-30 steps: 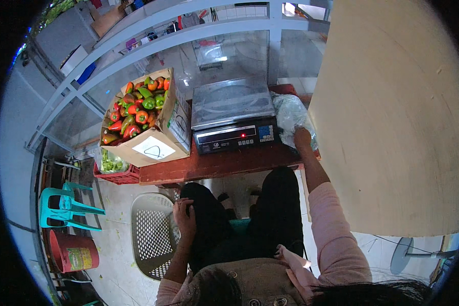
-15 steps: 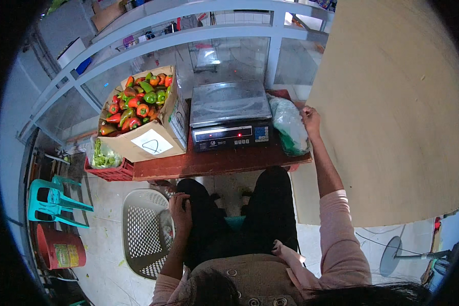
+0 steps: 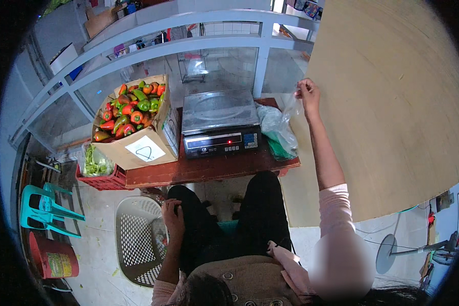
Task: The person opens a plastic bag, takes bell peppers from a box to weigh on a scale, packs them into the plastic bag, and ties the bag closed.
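My right hand (image 3: 309, 93) is raised beyond the right end of the low red-brown table, fingers pinched on a clear plastic bag (image 3: 291, 118). The bag stretches up from a bundle of clear and green plastic bags (image 3: 276, 133) lying beside the scale. A digital weighing scale (image 3: 221, 125) with a bare metal plate and small red lights stands mid-table. On its left, a cardboard box (image 3: 137, 151) is full of red and green peppers (image 3: 132, 108). My left hand (image 3: 174, 214) rests by my left knee with curled fingers, next to a pale perforated laundry basket (image 3: 135, 239); nothing shows in it.
A red crate (image 3: 104, 181) with bagged green vegetables (image 3: 96, 161) sits left of the table (image 3: 158, 176). Turquoise plastic chairs (image 3: 46, 211) and a red bucket (image 3: 53, 257) stand farther left. A large tan board (image 3: 387, 112) fills the right side, and a blue-grey railing (image 3: 163, 48) runs behind.
My right hand has lifted up and away from the bundle, drawing the clear plastic bag upward with it. My left hand stays by the knee. The whole view has shifted slightly.
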Available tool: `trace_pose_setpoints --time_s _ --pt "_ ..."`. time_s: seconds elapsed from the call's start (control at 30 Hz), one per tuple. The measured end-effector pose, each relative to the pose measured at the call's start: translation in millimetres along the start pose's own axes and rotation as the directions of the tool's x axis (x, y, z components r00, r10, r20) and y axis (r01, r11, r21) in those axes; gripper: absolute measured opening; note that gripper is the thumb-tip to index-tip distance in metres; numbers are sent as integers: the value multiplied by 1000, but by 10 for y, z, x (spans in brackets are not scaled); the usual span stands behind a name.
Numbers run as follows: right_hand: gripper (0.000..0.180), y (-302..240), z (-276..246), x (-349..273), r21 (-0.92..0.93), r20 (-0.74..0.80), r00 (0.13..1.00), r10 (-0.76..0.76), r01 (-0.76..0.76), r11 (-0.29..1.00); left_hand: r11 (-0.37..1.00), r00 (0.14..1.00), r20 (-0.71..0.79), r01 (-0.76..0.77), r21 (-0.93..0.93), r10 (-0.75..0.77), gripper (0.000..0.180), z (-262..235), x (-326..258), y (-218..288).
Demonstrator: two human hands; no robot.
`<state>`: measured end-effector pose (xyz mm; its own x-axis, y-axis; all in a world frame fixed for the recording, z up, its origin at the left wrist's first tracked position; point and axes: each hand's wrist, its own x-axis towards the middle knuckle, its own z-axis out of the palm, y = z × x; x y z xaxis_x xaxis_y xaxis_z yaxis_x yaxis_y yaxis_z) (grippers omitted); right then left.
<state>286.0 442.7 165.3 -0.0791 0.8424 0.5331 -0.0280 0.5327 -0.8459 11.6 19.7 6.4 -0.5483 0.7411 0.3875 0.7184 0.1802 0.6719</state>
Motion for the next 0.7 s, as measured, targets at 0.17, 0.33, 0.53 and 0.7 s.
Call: trace_pose_setpoints --time_s 0.17,0.33,0.53,0.7 --pt "10 -695 118 0 188 26 999 -35 30 982 986 996 3 93 -141 -93 18 14 -17 -99" --pt "11 -1144 499 -298 203 301 953 -37 -26 979 913 993 86 107 -394 -79 29 42 208 501" --pt "12 -1342 1018 -912 30 487 871 62 -88 996 868 985 123 -47 -495 123 70 15 777 1661" --pt "15 -1527 1329 -1355 -197 571 807 -152 314 929 845 989 -39 -141 -516 141 56 -4 907 1913"
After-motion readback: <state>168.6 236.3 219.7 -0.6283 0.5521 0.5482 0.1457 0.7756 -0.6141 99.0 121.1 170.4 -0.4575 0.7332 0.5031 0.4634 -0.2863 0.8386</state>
